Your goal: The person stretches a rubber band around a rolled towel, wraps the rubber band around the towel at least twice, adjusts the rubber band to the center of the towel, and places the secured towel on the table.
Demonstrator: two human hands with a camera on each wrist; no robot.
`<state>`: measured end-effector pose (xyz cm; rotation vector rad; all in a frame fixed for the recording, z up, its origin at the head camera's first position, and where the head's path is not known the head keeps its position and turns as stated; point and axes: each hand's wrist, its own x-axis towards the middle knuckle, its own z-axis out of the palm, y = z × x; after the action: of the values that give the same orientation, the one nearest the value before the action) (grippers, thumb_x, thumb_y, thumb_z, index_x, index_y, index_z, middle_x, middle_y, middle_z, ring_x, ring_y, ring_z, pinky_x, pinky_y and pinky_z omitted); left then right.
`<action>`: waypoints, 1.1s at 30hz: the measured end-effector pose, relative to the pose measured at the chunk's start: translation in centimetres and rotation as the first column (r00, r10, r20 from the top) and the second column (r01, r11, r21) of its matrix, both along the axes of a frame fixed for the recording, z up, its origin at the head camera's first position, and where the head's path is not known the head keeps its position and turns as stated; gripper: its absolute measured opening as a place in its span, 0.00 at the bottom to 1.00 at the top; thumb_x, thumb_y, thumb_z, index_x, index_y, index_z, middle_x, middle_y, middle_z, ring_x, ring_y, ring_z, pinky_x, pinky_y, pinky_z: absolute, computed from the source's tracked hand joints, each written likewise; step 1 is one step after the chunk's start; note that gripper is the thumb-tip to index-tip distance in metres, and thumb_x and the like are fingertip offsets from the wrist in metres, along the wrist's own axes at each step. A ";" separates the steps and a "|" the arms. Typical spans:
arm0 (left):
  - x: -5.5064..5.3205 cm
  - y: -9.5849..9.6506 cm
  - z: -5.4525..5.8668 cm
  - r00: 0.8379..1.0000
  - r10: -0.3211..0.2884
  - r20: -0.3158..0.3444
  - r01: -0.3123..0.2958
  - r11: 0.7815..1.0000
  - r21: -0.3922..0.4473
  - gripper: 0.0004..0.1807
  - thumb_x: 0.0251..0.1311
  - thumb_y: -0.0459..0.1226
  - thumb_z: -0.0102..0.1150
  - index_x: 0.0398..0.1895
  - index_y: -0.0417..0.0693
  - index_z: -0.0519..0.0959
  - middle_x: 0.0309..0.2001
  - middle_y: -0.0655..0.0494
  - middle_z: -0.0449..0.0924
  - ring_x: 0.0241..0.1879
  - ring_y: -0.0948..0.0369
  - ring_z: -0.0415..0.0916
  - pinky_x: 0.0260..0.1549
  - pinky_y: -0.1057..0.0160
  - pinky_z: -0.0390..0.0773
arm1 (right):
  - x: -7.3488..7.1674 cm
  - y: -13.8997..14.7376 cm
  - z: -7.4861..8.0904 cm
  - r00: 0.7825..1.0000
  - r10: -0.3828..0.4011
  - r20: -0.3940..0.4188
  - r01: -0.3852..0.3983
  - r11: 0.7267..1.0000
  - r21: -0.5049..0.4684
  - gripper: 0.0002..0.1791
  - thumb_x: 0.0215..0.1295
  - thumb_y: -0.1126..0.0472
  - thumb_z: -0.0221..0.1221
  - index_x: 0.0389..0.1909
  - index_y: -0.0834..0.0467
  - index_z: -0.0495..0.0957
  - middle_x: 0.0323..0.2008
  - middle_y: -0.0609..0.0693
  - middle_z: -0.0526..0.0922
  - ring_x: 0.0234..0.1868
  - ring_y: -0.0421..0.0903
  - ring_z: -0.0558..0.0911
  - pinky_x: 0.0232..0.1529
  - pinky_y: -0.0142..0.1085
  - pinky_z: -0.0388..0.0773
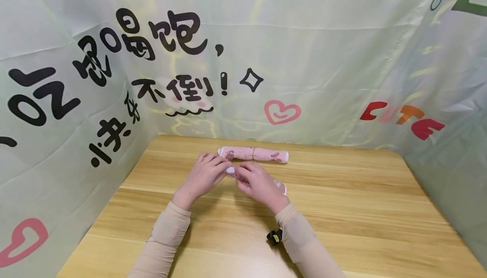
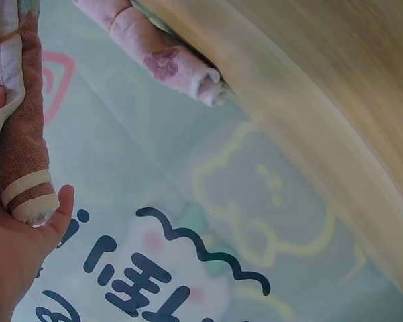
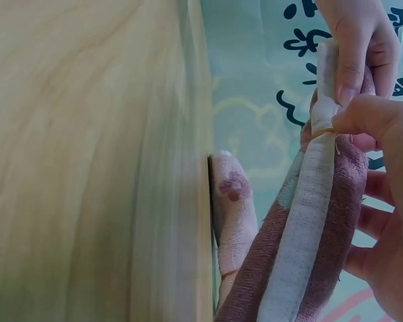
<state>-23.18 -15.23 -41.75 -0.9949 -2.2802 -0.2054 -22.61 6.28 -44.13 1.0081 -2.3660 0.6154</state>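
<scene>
A rolled dusky-pink towel (image 3: 338, 194) with a white edge strip is held in both hands above the table. A thin tan elastic band (image 3: 323, 133) goes round it. My left hand (image 1: 205, 174) grips the towel's left end, with the thumb on the white strip in the right wrist view. My right hand (image 1: 260, 183) holds the roll around the band, a fingertip touching the band. Behind the hands, a second rolled towel (image 1: 262, 154), light pink with darker bow-like prints, lies on the table with a band round its middle. In the head view, the hands cover most of the held towel.
The wooden table (image 1: 342, 210) runs back to a printed fabric curtain (image 1: 323, 58), which also hangs along both sides. A small black device (image 1: 274, 237) sits at the right wrist.
</scene>
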 end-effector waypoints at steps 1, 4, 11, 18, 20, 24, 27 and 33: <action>0.0 0.0 0.0 1.000 -0.003 0.008 0.003 1.000 0.000 0.11 0.59 0.42 0.65 0.44 0.52 0.84 0.43 0.57 0.85 0.44 0.55 0.77 0.51 0.48 0.73 | 0.0 0.0 0.0 1.000 -0.005 0.001 0.005 1.000 0.003 0.15 0.59 0.59 0.64 0.48 0.52 0.81 0.48 0.51 0.82 0.48 0.48 0.80 0.51 0.41 0.79; 0.1 0.0 0.1 1.000 -0.012 0.027 0.011 1.000 0.010 0.11 0.59 0.42 0.65 0.44 0.52 0.84 0.43 0.57 0.85 0.44 0.55 0.78 0.51 0.47 0.73 | 0.0 0.1 0.0 1.000 -0.006 0.007 0.006 1.000 0.007 0.15 0.59 0.59 0.64 0.48 0.52 0.82 0.48 0.50 0.82 0.47 0.47 0.80 0.50 0.41 0.79; 0.0 -0.7 0.5 0.999 0.001 0.049 -0.003 0.999 0.041 0.13 0.57 0.42 0.66 0.45 0.52 0.84 0.42 0.57 0.85 0.44 0.55 0.77 0.52 0.47 0.73 | -0.4 0.8 0.1 1.000 0.021 -0.010 -0.021 1.000 0.023 0.06 0.58 0.58 0.66 0.33 0.52 0.79 0.46 0.49 0.81 0.46 0.45 0.79 0.48 0.37 0.80; 0.0 -1.3 1.0 0.997 0.027 0.073 -0.032 0.998 0.058 0.14 0.57 0.41 0.66 0.47 0.51 0.84 0.43 0.55 0.85 0.46 0.54 0.78 0.52 0.47 0.74 | -0.6 1.5 0.3 1.000 0.028 0.014 -0.029 0.999 0.034 0.13 0.55 0.58 0.68 0.38 0.52 0.74 0.46 0.48 0.79 0.46 0.45 0.78 0.51 0.38 0.79; 0.0 -1.4 1.1 0.996 0.034 0.081 -0.040 0.997 0.071 0.13 0.57 0.40 0.67 0.47 0.50 0.84 0.43 0.54 0.85 0.46 0.54 0.78 0.51 0.47 0.74 | -0.6 1.4 0.4 0.999 0.026 0.037 -0.026 0.999 0.021 0.18 0.55 0.59 0.69 0.44 0.54 0.73 0.46 0.48 0.79 0.45 0.44 0.79 0.50 0.37 0.79; 0.0 -1.4 1.2 0.994 0.035 0.102 -0.042 0.997 0.069 0.13 0.59 0.41 0.65 0.47 0.49 0.84 0.43 0.53 0.85 0.45 0.54 0.78 0.51 0.49 0.74 | -0.6 1.3 0.4 0.998 0.000 0.060 0.001 1.000 -0.008 0.27 0.52 0.60 0.70 0.52 0.56 0.70 0.43 0.49 0.78 0.39 0.43 0.78 0.44 0.36 0.80; 0.0 -1.2 1.2 0.992 0.039 0.119 -0.047 0.997 0.066 0.13 0.60 0.43 0.64 0.47 0.49 0.83 0.42 0.54 0.85 0.44 0.54 0.78 0.51 0.49 0.74 | -0.6 1.2 0.4 0.998 -0.043 0.042 0.042 0.999 0.014 0.33 0.50 0.59 0.72 0.55 0.58 0.68 0.44 0.51 0.77 0.39 0.44 0.77 0.43 0.37 0.79; 0.1 -1.1 1.0 0.982 0.068 0.179 -0.079 0.995 0.057 0.13 0.61 0.44 0.63 0.47 0.51 0.83 0.41 0.55 0.85 0.44 0.55 0.78 0.53 0.48 0.73 | -0.5 1.4 0.3 0.992 -0.125 0.035 0.123 0.991 0.054 0.33 0.48 0.59 0.73 0.54 0.61 0.69 0.44 0.53 0.77 0.42 0.47 0.78 0.46 0.41 0.79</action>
<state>-23.11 -16.35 -40.71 -0.8889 -2.4499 -0.3458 -23.14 7.65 -43.78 0.8707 -2.4678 0.5333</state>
